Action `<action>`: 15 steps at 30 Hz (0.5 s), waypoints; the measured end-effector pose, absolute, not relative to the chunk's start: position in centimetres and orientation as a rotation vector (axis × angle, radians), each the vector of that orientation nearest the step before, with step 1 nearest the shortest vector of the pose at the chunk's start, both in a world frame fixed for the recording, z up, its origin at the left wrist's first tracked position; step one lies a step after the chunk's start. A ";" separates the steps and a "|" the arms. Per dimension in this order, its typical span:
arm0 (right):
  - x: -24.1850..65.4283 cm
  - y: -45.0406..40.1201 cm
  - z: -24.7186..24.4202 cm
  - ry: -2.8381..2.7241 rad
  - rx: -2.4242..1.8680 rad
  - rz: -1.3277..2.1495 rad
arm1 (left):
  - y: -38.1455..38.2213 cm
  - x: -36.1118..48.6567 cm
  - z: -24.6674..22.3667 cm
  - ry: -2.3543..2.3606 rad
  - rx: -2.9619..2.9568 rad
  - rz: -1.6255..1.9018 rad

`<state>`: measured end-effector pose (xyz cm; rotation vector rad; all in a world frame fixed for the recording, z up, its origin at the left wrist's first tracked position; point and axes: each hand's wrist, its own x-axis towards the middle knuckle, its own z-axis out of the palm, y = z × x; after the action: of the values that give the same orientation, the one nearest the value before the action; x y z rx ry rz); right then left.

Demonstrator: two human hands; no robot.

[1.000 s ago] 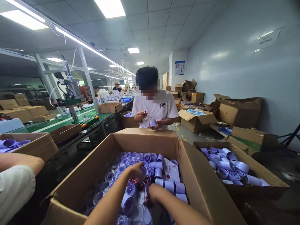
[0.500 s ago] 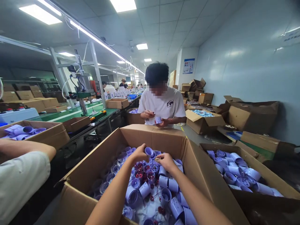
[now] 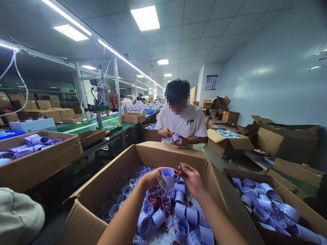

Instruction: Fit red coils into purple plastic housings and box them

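A pale purple cup [image 3: 168, 178] is held in my left hand [image 3: 154, 177], its open rim turned up toward the camera. Just right of it, my right hand [image 3: 190, 177] has its thumb and fingers pinched together; something thin and dark shows at the fingertips, too small to name. Both hands are above a large cardboard box [image 3: 163, 151]. Inside lie many purple cups [image 3: 191, 216], clear plastic cups [image 3: 114, 210] on the left, and small red parts with wires [image 3: 153, 198] in the middle.
Across the box a person in a white shirt [image 3: 198, 119] handles a similar cup [image 3: 175, 137]. Boxes of purple parts stand at the left [image 3: 63, 147] and right [image 3: 301, 200]. A green workbench [image 3: 87, 125] with a press [image 3: 102, 95] is at the left; a sleeve shows lower left.
The view has tilted up and turned left. My left hand has raised the cup out of the pile, and my right hand has lifted too. The arm at the left has mostly left the picture.
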<state>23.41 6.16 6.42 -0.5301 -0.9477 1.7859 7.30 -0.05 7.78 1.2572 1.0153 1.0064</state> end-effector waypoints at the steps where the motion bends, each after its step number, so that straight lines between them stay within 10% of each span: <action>1: 23.5 6.3 6.5 -0.936 -0.528 1.786 | 0.1 7.2 7.6 0.998 1.247 1.003; 15: 23.2 7.1 5.8 -1.139 -0.729 1.342 | 0.9 6.3 6.4 0.725 1.116 1.198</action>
<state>23.24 7.13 5.75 -0.7290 -1.1390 1.3425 6.26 0.90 6.41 1.1158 0.7247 1.1985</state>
